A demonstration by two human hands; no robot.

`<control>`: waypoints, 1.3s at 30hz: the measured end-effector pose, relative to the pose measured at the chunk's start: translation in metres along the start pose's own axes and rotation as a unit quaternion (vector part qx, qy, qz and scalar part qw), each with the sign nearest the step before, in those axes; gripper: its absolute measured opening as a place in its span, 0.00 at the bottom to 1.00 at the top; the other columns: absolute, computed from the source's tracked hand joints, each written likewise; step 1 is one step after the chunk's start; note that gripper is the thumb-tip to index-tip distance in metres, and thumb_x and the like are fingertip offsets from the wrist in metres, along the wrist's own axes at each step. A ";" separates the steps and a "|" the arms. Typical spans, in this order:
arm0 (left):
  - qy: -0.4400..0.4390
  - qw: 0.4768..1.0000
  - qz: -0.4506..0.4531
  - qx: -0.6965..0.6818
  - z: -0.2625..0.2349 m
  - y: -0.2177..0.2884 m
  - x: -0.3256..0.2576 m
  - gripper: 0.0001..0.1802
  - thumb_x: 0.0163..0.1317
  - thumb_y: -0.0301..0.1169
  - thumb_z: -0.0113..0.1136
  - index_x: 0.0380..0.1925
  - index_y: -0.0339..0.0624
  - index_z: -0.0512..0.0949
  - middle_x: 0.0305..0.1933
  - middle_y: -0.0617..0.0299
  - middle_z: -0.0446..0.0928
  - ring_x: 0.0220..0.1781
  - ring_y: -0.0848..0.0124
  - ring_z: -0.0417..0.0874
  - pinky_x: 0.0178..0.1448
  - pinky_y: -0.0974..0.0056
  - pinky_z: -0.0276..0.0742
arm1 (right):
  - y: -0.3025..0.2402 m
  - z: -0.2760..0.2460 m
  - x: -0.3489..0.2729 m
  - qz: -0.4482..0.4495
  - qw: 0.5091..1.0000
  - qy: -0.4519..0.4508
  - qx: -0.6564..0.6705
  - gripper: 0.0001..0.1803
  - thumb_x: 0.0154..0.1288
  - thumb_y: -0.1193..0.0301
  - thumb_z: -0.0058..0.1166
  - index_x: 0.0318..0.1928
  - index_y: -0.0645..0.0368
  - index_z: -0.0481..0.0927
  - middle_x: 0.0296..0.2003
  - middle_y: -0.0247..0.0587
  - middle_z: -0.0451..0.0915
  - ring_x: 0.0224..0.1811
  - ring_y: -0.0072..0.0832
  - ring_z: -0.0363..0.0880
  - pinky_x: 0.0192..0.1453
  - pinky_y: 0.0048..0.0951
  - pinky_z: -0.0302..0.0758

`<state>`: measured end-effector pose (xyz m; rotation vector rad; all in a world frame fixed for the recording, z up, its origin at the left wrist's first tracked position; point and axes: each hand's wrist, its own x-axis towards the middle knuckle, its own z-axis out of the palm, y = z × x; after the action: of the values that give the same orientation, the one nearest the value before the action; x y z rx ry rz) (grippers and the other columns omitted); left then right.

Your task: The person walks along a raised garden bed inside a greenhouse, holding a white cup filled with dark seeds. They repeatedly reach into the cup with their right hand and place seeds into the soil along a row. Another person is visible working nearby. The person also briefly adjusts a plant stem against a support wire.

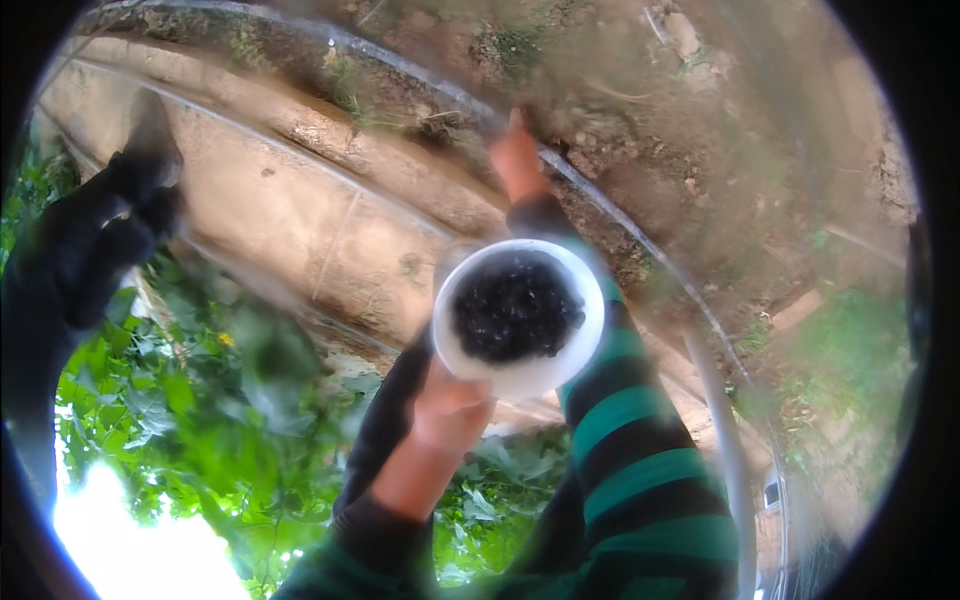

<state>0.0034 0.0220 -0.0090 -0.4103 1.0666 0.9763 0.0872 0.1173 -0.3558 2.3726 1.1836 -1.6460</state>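
My left hand (450, 408) grips the near rim of a white bowl (510, 377), thumb at its edge. Inside lies a heap of small dark pieces (515, 308), like seeds or pellets, too blurred to name. Beyond the bowl, my right arm in a green and black striped sleeve (640, 440) stretches past it. My right hand (518, 163) is low over the soil, beside a thin grey hose (600, 208). Its fingers are drawn together toward a narrow tip; whatever they hold is hidden.
Bare brown soil (640, 110) spreads beyond the hose. A pale ledge (260, 200) with a thin pipe (330, 168) runs across the left. Another person's dark-clothed leg (90, 230) stands there. Green leafy plants (200, 420) grow close on the near left. A pale curved pipe (728, 460) rises at the right.
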 end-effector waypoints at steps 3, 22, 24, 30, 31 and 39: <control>-0.003 1.000 -0.004 0.002 0.005 -0.001 -0.001 0.44 0.40 0.24 0.62 0.63 0.34 0.59 0.61 0.51 0.67 0.63 0.57 0.68 0.66 0.53 0.64 | -0.003 -0.008 -0.012 0.002 0.999 0.038 -0.020 0.39 0.55 0.75 0.49 0.69 0.56 0.54 0.47 0.58 0.77 0.51 0.48 0.77 0.53 0.40 0.74; -0.019 0.997 0.062 -0.044 -0.014 -0.025 -0.002 0.40 0.43 0.27 0.64 0.61 0.34 0.62 0.56 0.54 0.70 0.57 0.61 0.72 0.61 0.59 0.68 | -0.038 -0.111 -0.027 0.046 0.758 -0.203 0.618 0.25 0.67 0.70 0.45 0.59 0.75 0.61 0.56 0.64 0.69 0.60 0.49 0.70 0.66 0.45 0.65; -0.014 0.996 0.069 -0.060 -0.014 -0.026 -0.002 0.41 0.43 0.28 0.66 0.61 0.34 0.62 0.56 0.55 0.71 0.57 0.61 0.72 0.60 0.58 0.69 | -0.056 -0.118 -0.029 0.006 0.804 -0.206 0.558 0.23 0.67 0.75 0.43 0.58 0.76 0.62 0.56 0.65 0.69 0.59 0.49 0.71 0.65 0.45 0.67; -0.018 0.994 0.060 -0.087 -0.024 -0.027 -0.007 0.41 0.41 0.30 0.68 0.59 0.35 0.64 0.54 0.56 0.72 0.56 0.63 0.73 0.59 0.59 0.70 | -0.107 -0.113 -0.012 -0.078 0.893 -0.212 0.390 0.16 0.63 0.85 0.40 0.51 0.77 0.70 0.49 0.65 0.74 0.50 0.48 0.78 0.53 0.41 0.78; -0.017 0.994 0.063 -0.082 -0.026 -0.025 -0.007 0.41 0.41 0.31 0.68 0.59 0.35 0.65 0.54 0.57 0.72 0.55 0.63 0.73 0.59 0.60 0.70 | -0.115 -0.109 -0.008 -0.082 0.904 -0.195 0.371 0.15 0.62 0.86 0.41 0.49 0.77 0.72 0.46 0.65 0.76 0.48 0.48 0.79 0.51 0.40 0.80; -0.001 0.993 0.080 -0.089 -0.027 -0.012 -0.011 0.44 0.39 0.33 0.69 0.60 0.37 0.63 0.55 0.58 0.71 0.57 0.65 0.72 0.60 0.61 0.68 | -0.167 -0.072 0.030 -0.142 0.971 -0.082 0.175 0.08 0.58 0.82 0.52 0.39 0.67 0.78 0.32 0.46 0.80 0.30 0.33 0.82 0.33 0.31 0.80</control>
<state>-0.0033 -0.0088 -0.0137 -0.4755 1.0253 1.2198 0.0514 0.2831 -0.2840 2.2677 1.3501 -2.2645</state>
